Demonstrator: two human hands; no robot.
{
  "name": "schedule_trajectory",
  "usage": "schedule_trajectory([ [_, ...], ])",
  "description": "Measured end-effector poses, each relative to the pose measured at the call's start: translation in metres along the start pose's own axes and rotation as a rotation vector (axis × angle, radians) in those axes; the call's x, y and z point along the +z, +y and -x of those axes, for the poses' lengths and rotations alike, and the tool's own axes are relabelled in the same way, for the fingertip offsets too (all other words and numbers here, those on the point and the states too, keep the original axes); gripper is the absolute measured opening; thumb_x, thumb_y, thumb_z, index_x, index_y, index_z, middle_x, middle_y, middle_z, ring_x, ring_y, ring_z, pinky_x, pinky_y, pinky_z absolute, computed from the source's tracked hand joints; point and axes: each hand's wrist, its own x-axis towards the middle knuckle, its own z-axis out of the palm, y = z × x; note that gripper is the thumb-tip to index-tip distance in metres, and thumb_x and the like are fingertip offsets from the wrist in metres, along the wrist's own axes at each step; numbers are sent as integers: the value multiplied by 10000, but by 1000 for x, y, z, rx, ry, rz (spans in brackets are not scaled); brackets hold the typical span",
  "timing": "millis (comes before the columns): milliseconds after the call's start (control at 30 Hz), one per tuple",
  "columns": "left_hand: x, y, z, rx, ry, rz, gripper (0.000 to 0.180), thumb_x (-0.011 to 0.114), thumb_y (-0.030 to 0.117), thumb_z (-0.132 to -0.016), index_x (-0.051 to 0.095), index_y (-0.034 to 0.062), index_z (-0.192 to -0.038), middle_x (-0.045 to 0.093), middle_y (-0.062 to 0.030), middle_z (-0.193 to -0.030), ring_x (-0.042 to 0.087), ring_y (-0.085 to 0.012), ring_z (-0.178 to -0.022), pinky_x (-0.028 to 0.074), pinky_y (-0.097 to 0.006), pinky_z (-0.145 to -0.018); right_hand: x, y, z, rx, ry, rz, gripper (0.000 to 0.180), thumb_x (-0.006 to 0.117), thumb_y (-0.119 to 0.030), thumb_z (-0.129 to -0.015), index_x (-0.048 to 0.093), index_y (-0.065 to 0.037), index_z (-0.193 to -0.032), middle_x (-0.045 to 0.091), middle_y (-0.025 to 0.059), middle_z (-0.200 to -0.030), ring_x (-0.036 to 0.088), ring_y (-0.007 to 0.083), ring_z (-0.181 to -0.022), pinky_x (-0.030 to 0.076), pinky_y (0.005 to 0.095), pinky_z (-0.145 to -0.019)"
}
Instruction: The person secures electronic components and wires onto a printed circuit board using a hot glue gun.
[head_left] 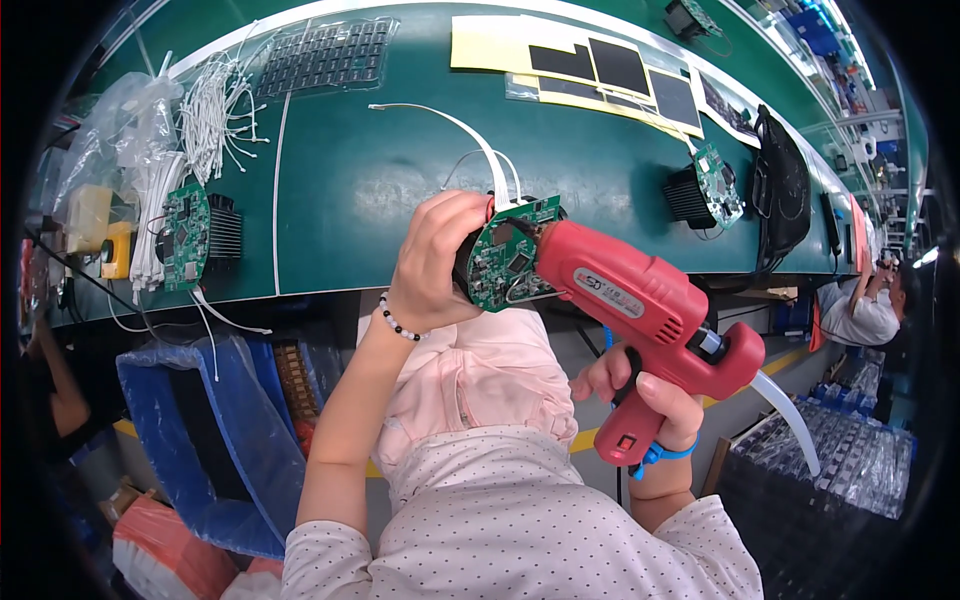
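Note:
My left hand is closed around the edge of a green circuit board, holding it tilted up at the table's front edge. White cables run from the board's top onto the green tabletop. A red hot glue gun is in my right hand, whose fingers wrap its handle. The gun's dark nozzle meets the upper part of the board, near the cable connector; whether it touches cannot be made out. A whitish glue stick sticks out of the gun's rear.
Another board with a black heatsink stands at the left beside bundled white cables. A similar board sits at the right near a black bag. Yellow sheets with black pads and a tray of small parts lie at the back.

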Motion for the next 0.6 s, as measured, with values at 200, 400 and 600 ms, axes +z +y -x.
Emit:
schedule_trajectory([
  [200,0,4,-3,-17,-2,22,637,716,49,-508,432,0,-1076,513,-163,-1042,521,-325,-925,421,-398,-820,-5,-1,1,10,-10,-13,549,569,-117,-708,360,19,-1197,455,56,-712,488,184,-673,445,398,-709],
  [400,0,3,-2,-16,-1,24,632,716,57,-512,432,0,-1074,514,-163,-1042,522,-327,-920,423,-398,-814,0,-2,-2,16,-7,-4,536,567,-112,-713,363,17,-1192,458,59,-714,492,184,-676,447,394,-709],
  [600,0,3,-3,-20,-4,17,624,714,59,-515,435,6,-1070,515,-159,-1042,522,-330,-909,426,-394,-802,2,-5,-2,4,-2,-5,532,567,-107,-716,366,19,-1193,461,59,-709,493,184,-670,448,394,-705],
])
